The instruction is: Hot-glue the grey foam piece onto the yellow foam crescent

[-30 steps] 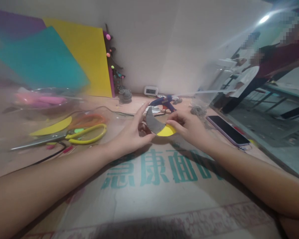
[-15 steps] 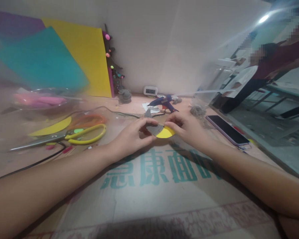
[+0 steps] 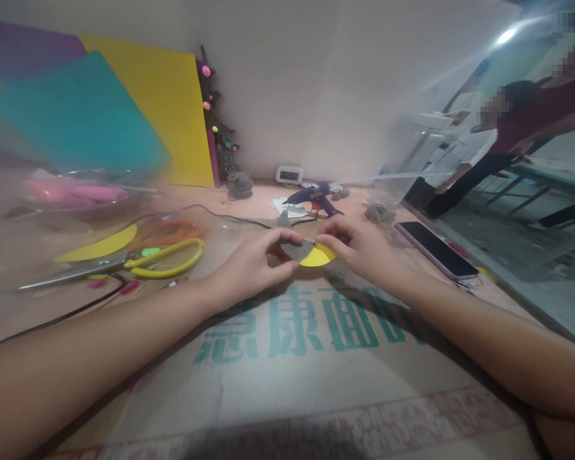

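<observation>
Holding one crescent [image 3: 312,255], part grey, part yellow, between both hands over the printed bench cover [image 3: 278,393]. Pinching the grey part with fingers of left hand [image 3: 256,255], the yellow part with fingers of right hand [image 3: 359,241], probably for steadying both sides. Resting behind, nozzle over white paper [image 3: 280,204], likely against drips: glue gun [image 3: 311,194]. Flanking, apparently for elbow room: scissors [image 3: 119,260] at left, phone [image 3: 436,248] at right.

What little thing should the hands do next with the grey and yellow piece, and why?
Maybe the right hand could gently press the edge where the grey meets the yellow on the curved piece. The grey covers only part of it, that hand is close to the edge, and the left hand holds the grey part, which may steady it.
</observation>
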A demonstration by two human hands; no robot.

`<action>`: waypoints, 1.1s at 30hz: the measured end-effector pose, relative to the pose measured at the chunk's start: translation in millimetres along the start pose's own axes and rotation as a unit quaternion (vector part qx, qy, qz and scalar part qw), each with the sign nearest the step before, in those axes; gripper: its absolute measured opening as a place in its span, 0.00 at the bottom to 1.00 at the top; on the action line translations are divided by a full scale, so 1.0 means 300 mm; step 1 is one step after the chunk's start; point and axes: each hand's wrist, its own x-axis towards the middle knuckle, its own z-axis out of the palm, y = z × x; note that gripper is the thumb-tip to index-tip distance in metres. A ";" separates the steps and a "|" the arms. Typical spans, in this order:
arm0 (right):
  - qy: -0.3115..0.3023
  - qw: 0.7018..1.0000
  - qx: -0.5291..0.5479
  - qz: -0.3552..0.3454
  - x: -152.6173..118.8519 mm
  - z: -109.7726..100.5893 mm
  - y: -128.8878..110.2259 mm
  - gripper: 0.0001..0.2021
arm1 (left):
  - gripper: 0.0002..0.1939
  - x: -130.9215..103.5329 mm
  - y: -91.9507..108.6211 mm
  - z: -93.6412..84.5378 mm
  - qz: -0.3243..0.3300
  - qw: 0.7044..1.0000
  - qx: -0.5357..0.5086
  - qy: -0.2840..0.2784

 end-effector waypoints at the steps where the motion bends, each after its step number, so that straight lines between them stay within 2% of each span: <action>1: 0.001 1.000 -0.002 -0.001 0.001 0.000 0.002 0.06 | 0.17 -0.001 0.002 0.000 -0.001 1.000 0.003 0.000; 9: 0.003 1.000 -0.010 -0.005 0.002 0.000 0.010 0.06 | 0.17 0.001 -0.003 -0.001 0.007 1.000 -0.001 -0.006; 16: 0.012 1.000 0.003 -0.001 0.001 0.001 0.000 0.05 | 0.24 0.007 -0.025 0.000 0.036 0.999 -0.031 0.000; 28: 0.003 1.000 0.027 0.008 -0.001 0.008 0.003 0.06 | 0.19 0.003 0.002 -0.002 0.025 1.000 0.016 0.003; 33: 0.001 1.000 0.022 0.012 -0.002 0.006 -0.005 0.06 | 0.19 0.003 -0.009 0.002 0.032 0.999 0.003 -0.002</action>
